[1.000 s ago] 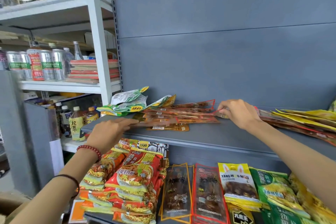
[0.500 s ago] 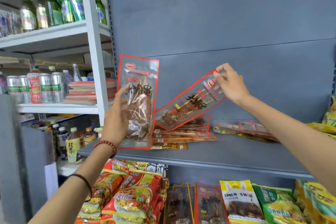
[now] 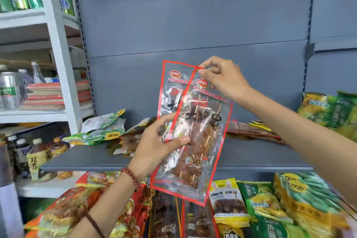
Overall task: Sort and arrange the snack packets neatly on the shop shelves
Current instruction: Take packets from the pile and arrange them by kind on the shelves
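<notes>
Centrally, a front skewer snack packet [image 3: 201, 141] overlapped a rear skewer snack packet [image 3: 170, 91] above the grey shelf [image 3: 251, 156]; the left hand [image 3: 154, 147] clasped both near their middles, thumb curled over the front one, while the right hand [image 3: 222, 79] pinched the front one's top corner.

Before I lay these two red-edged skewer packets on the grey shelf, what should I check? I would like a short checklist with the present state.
1. Left hand grips the back packet: ok.
2. Right hand pinches the front packet at its top corner: ok.
3. Edges aligned: not ok; the front packet lies tilted across the back packet.
4. Both packets top end up: ok.
5. Bare spot on the grey shelf to lay them on: ok.
6. Seals intact: cannot tell.
</notes>
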